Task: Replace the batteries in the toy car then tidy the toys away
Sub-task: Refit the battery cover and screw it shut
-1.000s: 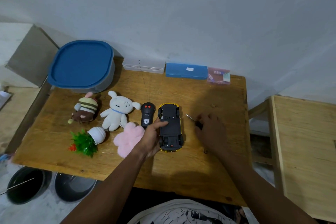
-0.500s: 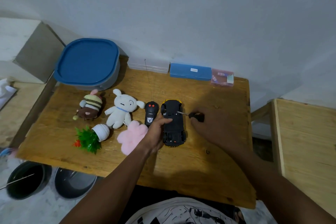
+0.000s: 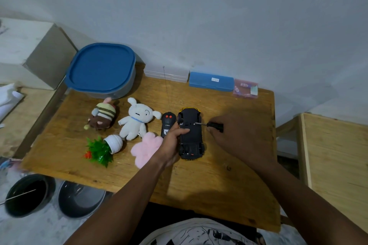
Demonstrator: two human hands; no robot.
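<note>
A yellow toy car (image 3: 190, 135) lies upside down on the wooden table (image 3: 219, 181), its black underside facing up. My left hand (image 3: 173, 145) grips the car's left side, thumb on the underside. My right hand (image 3: 233, 135) holds a small black-handled screwdriver (image 3: 209, 124); its metal tip touches the car's underside near the front. A black remote control (image 3: 167, 126) with a thin antenna lies just left of the car.
Left of the remote lie a white plush (image 3: 137, 121), a pink plush (image 3: 146, 148), a striped brown plush (image 3: 102, 117) and a tipped toy plant (image 3: 103, 148). A blue-lidded tub (image 3: 101, 69), a blue case (image 3: 211, 81) and small boxes stand at the back edge.
My right hand picked up the screwdriver from the table and brought its tip left onto the car's underside. My left hand kept its hold on the car.
</note>
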